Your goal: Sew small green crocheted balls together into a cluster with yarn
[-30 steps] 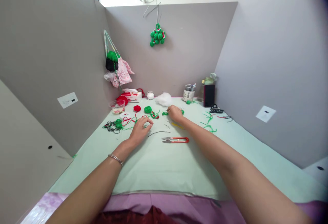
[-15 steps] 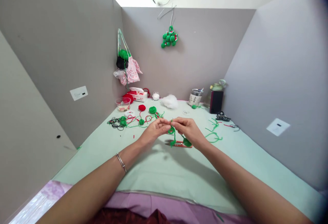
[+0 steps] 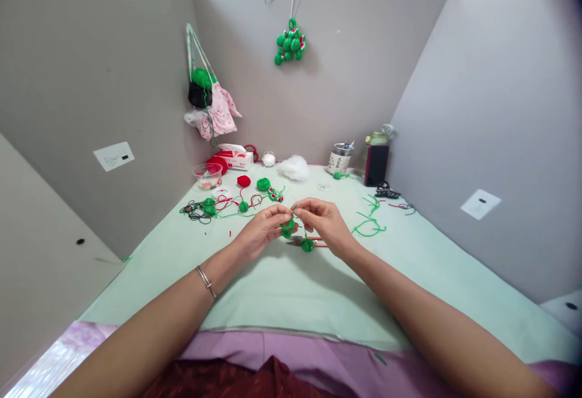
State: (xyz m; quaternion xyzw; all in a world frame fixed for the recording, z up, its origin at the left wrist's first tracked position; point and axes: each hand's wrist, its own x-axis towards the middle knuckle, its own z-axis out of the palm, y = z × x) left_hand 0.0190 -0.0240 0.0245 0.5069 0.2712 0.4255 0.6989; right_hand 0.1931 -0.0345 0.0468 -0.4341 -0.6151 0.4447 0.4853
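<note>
My left hand (image 3: 264, 228) and my right hand (image 3: 325, 222) meet near the middle of the table, fingertips almost touching. Both pinch green yarn, and a small green piece (image 3: 287, 228) hangs below the left fingertips. A strand runs down from the fingers to a green ball (image 3: 307, 245). Behind that ball, under my right hand, lie snips with orange-red handles (image 3: 321, 242). Exactly how the yarn passes between the fingertips is too small to tell.
On the table (image 3: 300, 301) behind my hands lie a red ball (image 3: 244, 181), a green ball (image 3: 263, 184), white stuffing (image 3: 293, 168), tangled black cord (image 3: 196, 211), a tissue box (image 3: 239, 160), a can (image 3: 339, 158), a phone (image 3: 376, 166) and green yarn scraps (image 3: 370, 226).
The camera view has shifted, so the whole scene sits further left and higher. The green piece now lies against my left fingers, and the green ball hangs clear of my right hand.
</note>
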